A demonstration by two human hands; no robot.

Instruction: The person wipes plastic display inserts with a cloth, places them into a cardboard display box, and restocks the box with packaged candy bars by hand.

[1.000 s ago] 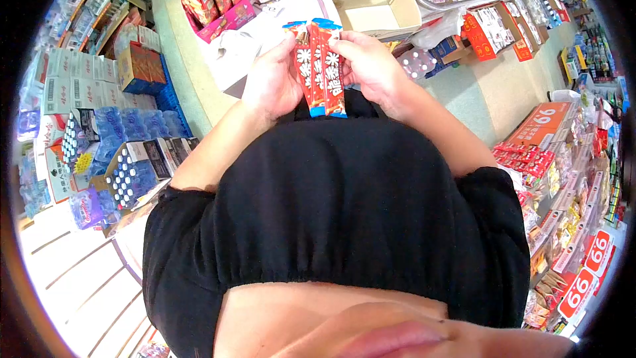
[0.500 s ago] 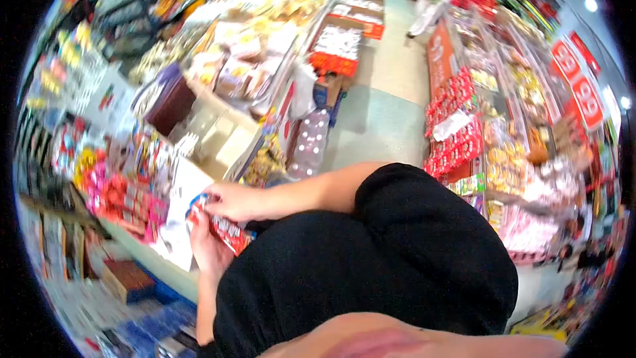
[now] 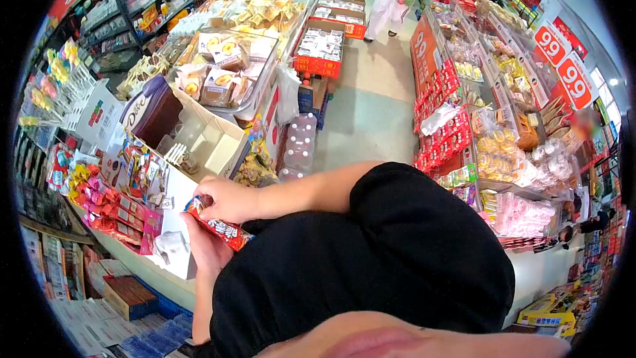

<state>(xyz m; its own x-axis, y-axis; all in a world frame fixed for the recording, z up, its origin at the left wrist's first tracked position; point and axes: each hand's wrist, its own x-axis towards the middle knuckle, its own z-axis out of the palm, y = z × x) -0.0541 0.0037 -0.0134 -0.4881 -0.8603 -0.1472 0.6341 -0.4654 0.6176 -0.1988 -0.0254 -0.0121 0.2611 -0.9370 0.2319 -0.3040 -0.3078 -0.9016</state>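
A red snack packet (image 3: 224, 231) with white lettering and a blue end lies slanted in both hands, in front of the black shirt. My left hand (image 3: 204, 246) closes around its side from below, with the thumb along the wrapper. Crossing from the right, my right hand (image 3: 228, 200) is closed on the packet's upper blue end, its fingers bent. Just beyond the hands stands an open Dove carton (image 3: 222, 149) with a clear plastic insert. Nearby on the left is a display of red and pink wrapped sweets (image 3: 109, 205).
A crumpled clear wrapper (image 3: 172, 248) sits on the white counter edge. Food bins (image 3: 225, 66) rise ahead, with bottled drinks (image 3: 299, 146) beside them. Across the aisle (image 3: 358, 113) is a snack shelf (image 3: 510, 132). A person in white trousers (image 3: 391, 6) is farther along.
The view has steadied and turned slightly, so the shelves have shifted a little left. Both hands keep hold of the snack packet. The person in the aisle appears farther left.
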